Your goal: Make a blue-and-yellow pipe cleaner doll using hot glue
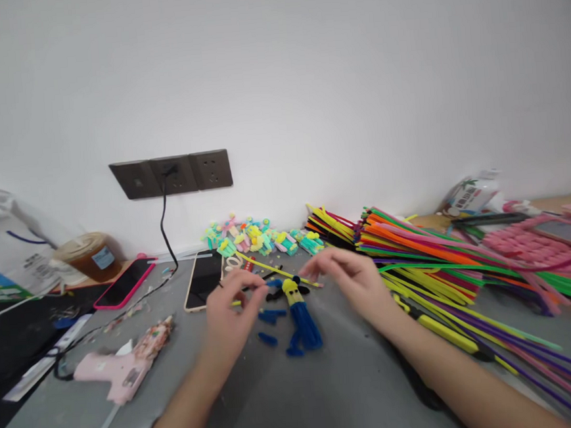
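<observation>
On the grey table lies a small doll of pipe cleaners (303, 318), with a yellow head, two dark eyes and a blue body. My left hand (233, 307) is beside its head on the left, thumb and index finger brought together; a bit of blue shows at the fingertips, but I cannot make out whether it is held. My right hand (352, 278) hovers to the right of the head, fingers loosely bent and apart, with nothing visible in them. Short blue pipe cleaner pieces (272, 316) lie left of the doll, below my left fingertips.
A pink glue gun (115, 372) lies at left, near a pink-cased phone (125, 283) and a drink cup (91, 257). Another phone (203, 280) sits behind my left hand. Small pastel figures (252, 236) line the wall. Bundled pipe cleaners (417, 250) and a yellow cutter (448, 333) are at right.
</observation>
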Available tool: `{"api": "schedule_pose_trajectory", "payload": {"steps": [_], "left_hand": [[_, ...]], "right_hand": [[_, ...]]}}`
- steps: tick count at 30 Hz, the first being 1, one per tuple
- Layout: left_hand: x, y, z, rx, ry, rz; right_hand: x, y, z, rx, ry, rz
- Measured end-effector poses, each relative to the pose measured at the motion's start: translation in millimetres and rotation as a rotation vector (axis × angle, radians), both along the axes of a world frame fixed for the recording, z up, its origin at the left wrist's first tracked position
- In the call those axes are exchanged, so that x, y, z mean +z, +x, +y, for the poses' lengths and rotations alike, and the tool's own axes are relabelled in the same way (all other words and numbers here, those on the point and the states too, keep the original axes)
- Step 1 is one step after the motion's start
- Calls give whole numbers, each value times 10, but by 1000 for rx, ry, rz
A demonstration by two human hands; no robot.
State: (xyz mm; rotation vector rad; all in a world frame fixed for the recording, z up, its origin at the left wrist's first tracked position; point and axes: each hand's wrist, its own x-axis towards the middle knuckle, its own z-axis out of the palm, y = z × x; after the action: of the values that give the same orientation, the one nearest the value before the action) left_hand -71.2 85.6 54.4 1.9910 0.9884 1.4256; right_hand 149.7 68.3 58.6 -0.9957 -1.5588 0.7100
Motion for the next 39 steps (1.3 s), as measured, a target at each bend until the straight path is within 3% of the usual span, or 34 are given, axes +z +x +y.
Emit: {"api": "schedule_pose_trajectory", "payload": {"steps": [2,4,8,12,16,19,22,27,30,34,36,39], "left_hand": [[14,-81,77,95,-97,-147],[16,-160,152,105,-169,-222],[15,-248,246,123,-224,-229],[-1,-224,249,10,-215,74],[-44,-179,197,-253,-87,464],[-64,-194,189,-365,-53,582],[-48,-265,247,-290,-46,551],[34,-378,354,-3,-149,283],[46,-360,333,-57,-235,260],[-1,-311,284,-213,-249,447],[-19,-331,299,-165,-229,466],[-20,-417,369,13,-161,442]], "right_hand": [[-7,144,96,-124,16,144],[-19,275,184,-206,10,235],[-23,389,266,-221,-31,241],[-38,317,245,-131,-49,14],[-140,257,233,-103,-62,-308],[-231,278,246,-111,-79,-510],[-275,302,256,-75,-105,-607],[-256,290,248,-85,-111,-585],[-230,279,243,-106,-100,-549],[-211,282,242,-104,-85,-526],[-216,292,244,-109,-71,-519],[-243,306,251,-105,-73,-540]]}}
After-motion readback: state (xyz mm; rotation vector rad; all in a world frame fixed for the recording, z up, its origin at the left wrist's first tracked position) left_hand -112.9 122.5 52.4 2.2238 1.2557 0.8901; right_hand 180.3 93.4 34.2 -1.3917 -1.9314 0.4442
